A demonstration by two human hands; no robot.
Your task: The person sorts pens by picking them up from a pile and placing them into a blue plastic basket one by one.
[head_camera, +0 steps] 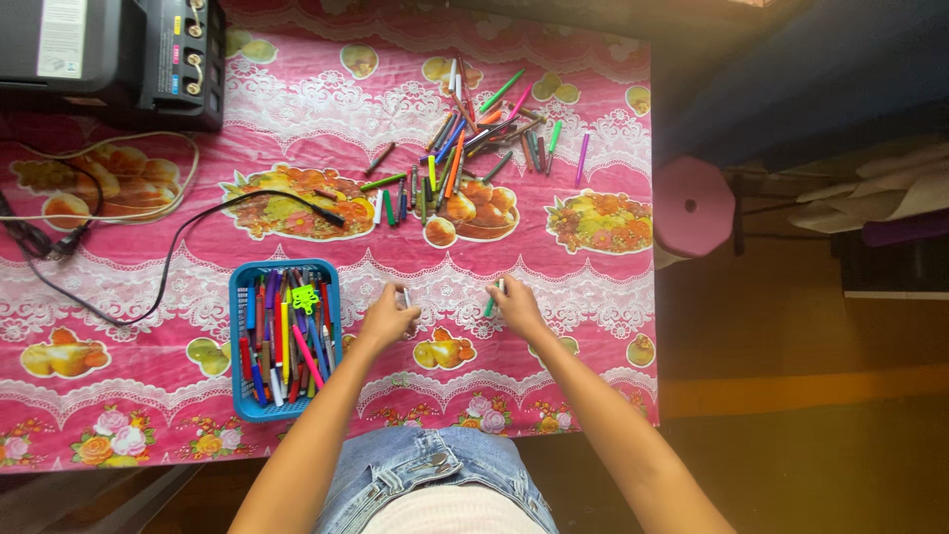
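Denim shorts (425,475) sit nearest the lens, at the tabletop's (593,396) near edge. The left hand (388,318) is closed in a grip on a small white pen (405,297), just right of the blue basket (242,336) of pens. The right hand (516,309) pinches a green pen (490,305), its long axis pointing toward the far edge, where the loose pile of pens (465,148) lies.

Left hand (388,314) pinches a grey pen (406,298), right hand (516,307) a green pen (490,304), beside a blue basket (238,336).
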